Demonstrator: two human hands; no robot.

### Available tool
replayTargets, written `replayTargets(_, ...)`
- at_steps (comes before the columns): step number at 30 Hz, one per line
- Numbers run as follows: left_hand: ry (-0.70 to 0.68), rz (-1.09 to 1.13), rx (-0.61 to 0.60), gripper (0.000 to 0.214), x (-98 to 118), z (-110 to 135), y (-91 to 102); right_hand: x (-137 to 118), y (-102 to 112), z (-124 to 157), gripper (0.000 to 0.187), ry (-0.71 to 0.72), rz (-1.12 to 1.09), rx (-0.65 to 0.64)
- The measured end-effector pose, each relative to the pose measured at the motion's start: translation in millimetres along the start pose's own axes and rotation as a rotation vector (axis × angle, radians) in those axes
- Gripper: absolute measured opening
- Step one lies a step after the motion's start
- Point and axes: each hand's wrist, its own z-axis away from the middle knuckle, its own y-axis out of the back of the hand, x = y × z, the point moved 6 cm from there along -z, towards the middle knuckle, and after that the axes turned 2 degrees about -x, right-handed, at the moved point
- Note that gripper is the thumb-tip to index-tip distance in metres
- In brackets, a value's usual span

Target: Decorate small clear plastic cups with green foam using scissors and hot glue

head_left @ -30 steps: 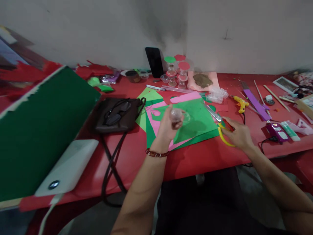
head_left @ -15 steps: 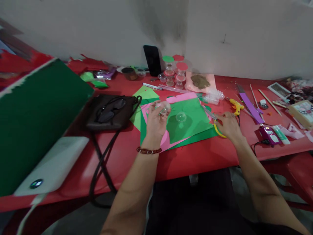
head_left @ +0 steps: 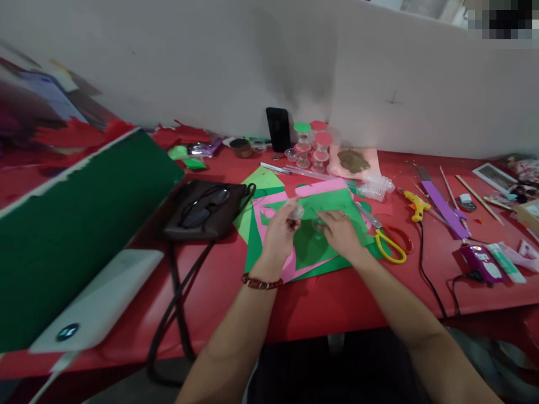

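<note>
My left hand (head_left: 278, 231) is held just above the stacked green and pink paper sheets (head_left: 337, 203), its fingers pinched round a small clear plastic half-sphere (head_left: 296, 211). My right hand (head_left: 340, 231) lies over the green sheet, fingers curled down on a second clear half-sphere that is almost hidden beneath them. The two hands are a short gap apart. Yellow-handled scissors (head_left: 389, 244) lie on the red table (head_left: 328, 303) just right of my right hand, with nothing touching them.
A dark bag with glasses on it (head_left: 202, 209) lies left of the sheets. Farther left are a big green board (head_left: 71, 230) and a white device (head_left: 101, 303). A yellow glue gun (head_left: 416, 205), purple device (head_left: 480, 264), sticks and small jars (head_left: 314, 143) crowd the right and back.
My right hand has let go of the scissors and moved left onto the green sheet, over the clear half-sphere lying there. My left hand still holds its half-sphere.
</note>
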Motion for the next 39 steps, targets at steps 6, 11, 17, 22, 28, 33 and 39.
replayTargets(6,-0.107,-0.049,-0.010,0.037,0,1,0.0,20,8,8,0.036,-0.057,-0.033,0.053)
replayTargets(11,-0.234,-0.116,0.081,0.050,8,-2,10.3,24,4,8,0.035,-0.056,-0.073,0.010)
replayTargets(17,-0.382,-0.252,0.262,0.055,19,-5,32.2,33,24,10,0.046,-0.125,-0.352,0.187)
replayTargets(22,-0.394,-0.216,0.322,0.055,22,-8,42.1,52,23,8,0.045,-0.279,-0.723,0.219)
replayTargets(28,-0.440,-0.128,0.348,0.039,32,-4,41.2,68,13,4,0.044,-0.395,-0.823,0.034)
replayTargets(33,-0.429,-0.190,0.323,0.043,31,-7,40.9,45,29,5,0.027,-0.144,-0.322,0.065)
replayTargets(39,-0.435,-0.232,0.312,0.050,28,-11,39.6,6,26,13,0.032,0.065,-0.192,-0.285)
